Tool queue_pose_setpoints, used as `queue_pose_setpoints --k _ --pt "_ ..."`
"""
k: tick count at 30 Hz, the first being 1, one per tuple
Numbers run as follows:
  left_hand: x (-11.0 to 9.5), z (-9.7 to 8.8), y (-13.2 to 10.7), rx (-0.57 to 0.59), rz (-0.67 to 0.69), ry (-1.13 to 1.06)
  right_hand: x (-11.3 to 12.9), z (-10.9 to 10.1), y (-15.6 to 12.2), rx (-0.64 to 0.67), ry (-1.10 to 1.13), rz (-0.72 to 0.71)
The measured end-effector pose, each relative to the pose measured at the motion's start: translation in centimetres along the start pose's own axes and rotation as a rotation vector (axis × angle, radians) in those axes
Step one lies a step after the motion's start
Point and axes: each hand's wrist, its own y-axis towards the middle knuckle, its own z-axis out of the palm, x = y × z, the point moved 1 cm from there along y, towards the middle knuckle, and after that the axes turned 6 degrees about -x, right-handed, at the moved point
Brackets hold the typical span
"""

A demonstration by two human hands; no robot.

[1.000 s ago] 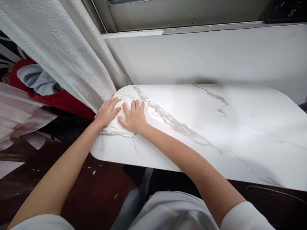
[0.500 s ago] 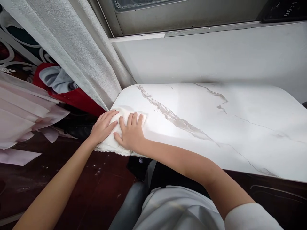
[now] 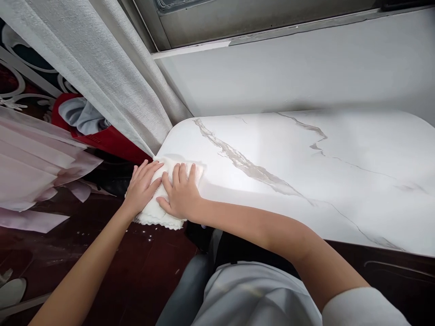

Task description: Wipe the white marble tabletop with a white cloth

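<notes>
Left of frame centre, left hand [image 3: 141, 190] and right hand [image 3: 182, 194] lay on white cloth [image 3: 157, 213] at corner of desk [image 3: 231, 181], fingers outstretched, apparently wiping step; next move likely needed even pressure.

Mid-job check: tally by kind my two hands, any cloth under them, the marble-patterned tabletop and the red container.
Hands: 2, left hand and right hand
White cloth: 1, under both hands
Marble-patterned tabletop: 1
Red container: 1
Total: 5
</notes>
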Motion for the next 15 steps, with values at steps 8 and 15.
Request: queue_pose_setpoints --k 8,15 --pt "-0.8 0.2 0.6 -0.025 0.042 -0.003 -0.7 -1.1 2.1 0.136 0.116 0.094" --pt "-1.9 1.5 4.1 -0.053 0.015 -0.001 -2.8 -1.0 5.7 0.189 0.156 0.263"
